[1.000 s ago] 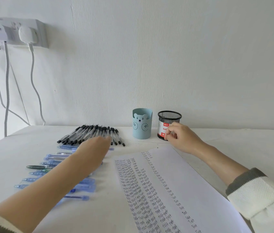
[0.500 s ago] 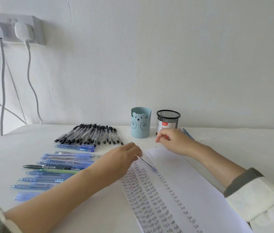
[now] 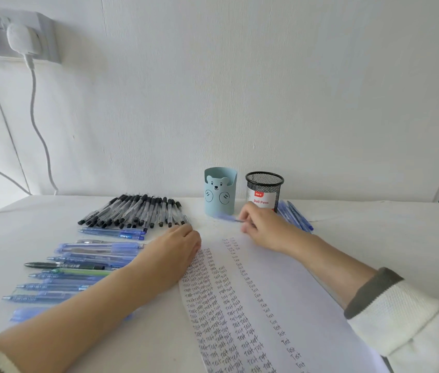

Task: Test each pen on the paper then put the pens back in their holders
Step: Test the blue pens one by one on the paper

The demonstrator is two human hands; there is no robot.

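A white paper (image 3: 291, 286) filled with columns of handwritten "Test" lies in front of me. My right hand (image 3: 266, 228) hovers over its top edge and pinches a blurred blue pen (image 3: 226, 218) that points left in front of the blue bear holder (image 3: 219, 196). The black mesh holder (image 3: 264, 192) labelled "Ball Pens" stands just right of the bear holder. Neither holder shows a pen above its rim. My left hand (image 3: 176, 247) rests flat on the paper's left edge and holds nothing.
A fan of black-capped pens (image 3: 137, 211) lies at the back left. A column of blue pens (image 3: 86, 265), with one black and one green among them, lies nearer me. Several blue pens (image 3: 296, 216) lie right of the mesh holder. Cables (image 3: 38, 130) hang on the wall.
My left hand picked a blue pen from the left column and carried it to the right. The pen is now in my right hand, and my left hand has settled on the paper's edge.
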